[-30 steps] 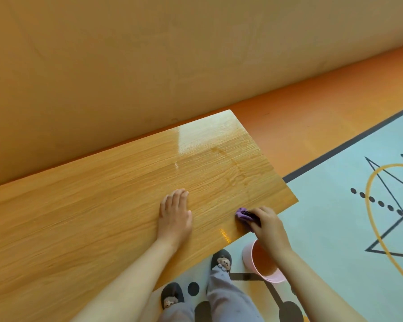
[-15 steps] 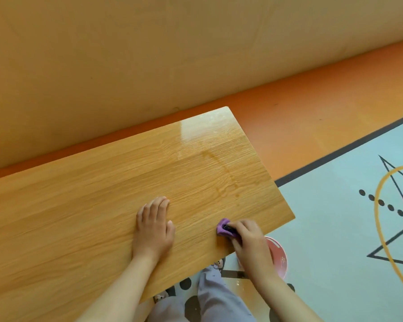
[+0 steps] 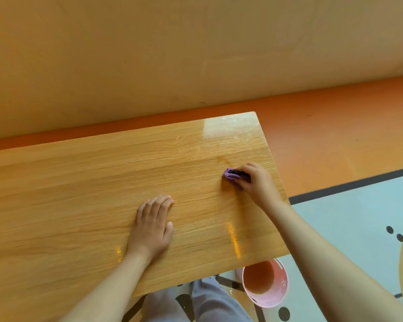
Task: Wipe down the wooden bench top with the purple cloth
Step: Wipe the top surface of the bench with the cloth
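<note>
"Two hands in the head view. Left one first?" asks the recorder.

"Left hand (image 3: 150,228): flat, palm down on the wooden bench top (image 3: 79,194), fingers straight and close together, pointing away from the body. It grasps nothing. It sits near the front edge, about mid-frame."

"Right?"

"Right hand (image 3: 254,182): fingers curled over the purple cloth (image 3: 229,175), gripping it and pressing it onto the wood. The forearm crosses the bench's right-hand front corner."

"Cloth position?"

"On the bench top, near its right end, roughly midway between the far and near edges. It is bunched small, and only a purple fold shows, sticking out to the left of the fingertips. The rest is hidden under the hand."

"Surface?"

"Light wood grain, glossy. There is a bright reflection at the far right corner and two small glints near the front edge. A faint darker streak lies on the wood just beyond the cloth."

"Surroundings?"

"A pink bucket (image 3: 265,282) stands on the floor (image 3: 335,135) below the front right corner, its rim partly hidden by the bench edge. I cannot tell its contents. Grey trousers (image 3: 209,303) show under the front edge. A tan wall (image 3: 196,54) runs behind the bench, with an orange floor strip along it. Further right comes a dark line, then a pale blue area with black dots and a yellow arc."
</note>
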`<action>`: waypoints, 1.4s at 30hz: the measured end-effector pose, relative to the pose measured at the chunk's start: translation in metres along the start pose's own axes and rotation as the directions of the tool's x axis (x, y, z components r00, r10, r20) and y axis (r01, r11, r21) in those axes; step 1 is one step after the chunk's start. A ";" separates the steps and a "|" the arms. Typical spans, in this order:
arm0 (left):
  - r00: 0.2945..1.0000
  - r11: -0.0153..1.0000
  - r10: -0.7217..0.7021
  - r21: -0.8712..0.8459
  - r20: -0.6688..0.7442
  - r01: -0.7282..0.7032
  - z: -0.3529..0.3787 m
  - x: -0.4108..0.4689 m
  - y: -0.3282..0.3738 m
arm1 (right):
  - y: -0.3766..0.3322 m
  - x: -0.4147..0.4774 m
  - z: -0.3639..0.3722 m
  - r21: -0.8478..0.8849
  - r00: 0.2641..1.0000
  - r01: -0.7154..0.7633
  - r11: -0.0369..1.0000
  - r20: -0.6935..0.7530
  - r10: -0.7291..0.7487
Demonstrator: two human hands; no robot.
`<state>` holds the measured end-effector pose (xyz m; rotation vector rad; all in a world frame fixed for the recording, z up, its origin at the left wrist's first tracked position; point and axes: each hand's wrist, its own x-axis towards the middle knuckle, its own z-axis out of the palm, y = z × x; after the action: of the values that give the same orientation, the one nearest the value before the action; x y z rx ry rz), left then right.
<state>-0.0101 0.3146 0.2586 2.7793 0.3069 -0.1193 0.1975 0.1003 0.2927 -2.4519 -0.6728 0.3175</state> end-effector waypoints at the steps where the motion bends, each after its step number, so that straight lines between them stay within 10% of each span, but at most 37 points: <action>1: 1.000 1.000 0.000 0.004 -0.005 0.000 0.000 0.000 0.000 | -0.003 0.001 0.003 0.009 1.000 0.008 1.000 -0.009 -0.008; 14: 1.000 1.000 -0.006 0.009 -0.012 0.006 0.002 0.001 -0.002 | 0.005 -0.086 0.001 0.037 0.858 0.311 0.950 0.419 -0.298; 24: 1.000 0.997 -0.007 0.082 0.009 0.006 0.002 0.001 0.000 | -0.009 0.101 0.011 0.020 0.993 0.110 0.994 0.033 -0.111; 36: 1.000 0.995 -0.001 0.099 0.016 0.000 0.005 0.003 -0.002 | 0.003 0.061 0.003 -0.035 0.889 0.372 0.927 0.301 -0.346; 42: 1.000 0.997 0.006 0.080 0.018 -0.008 0.007 0.002 -0.003 | -0.002 0.162 0.000 -0.079 0.978 0.207 0.975 0.027 -0.206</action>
<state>-0.0090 0.3154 0.2506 2.8566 0.2939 -0.1580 0.3337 0.1877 0.2820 -2.4306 -0.9578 0.2351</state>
